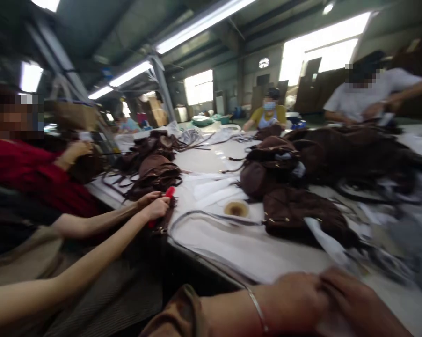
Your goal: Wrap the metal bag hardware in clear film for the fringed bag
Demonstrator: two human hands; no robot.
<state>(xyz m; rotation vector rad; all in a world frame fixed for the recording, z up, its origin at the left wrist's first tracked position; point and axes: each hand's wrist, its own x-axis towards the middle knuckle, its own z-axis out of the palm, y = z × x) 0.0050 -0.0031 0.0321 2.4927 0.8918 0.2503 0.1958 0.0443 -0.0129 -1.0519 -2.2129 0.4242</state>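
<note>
My left hand [295, 299] reaches in from the bottom edge with a thin bracelet on the wrist and a brown sleeve behind it. Its fingers are curled shut, and what they hold is hidden. My right hand [358, 306] lies against it at the table's near edge, smeared by motion, its fingers overlapping the left hand. Something pale shows just under both hands. The nearest brown leather bag [302, 217] lies on the white table [253, 252] beyond them.
Several brown bags [155, 171] and straps are piled along the table, with a tape roll [236, 208] and a loose strap [197, 216]. A co-worker's hands [156, 206] on the left hold a red tool [169, 192]. More people sit at the left and far side.
</note>
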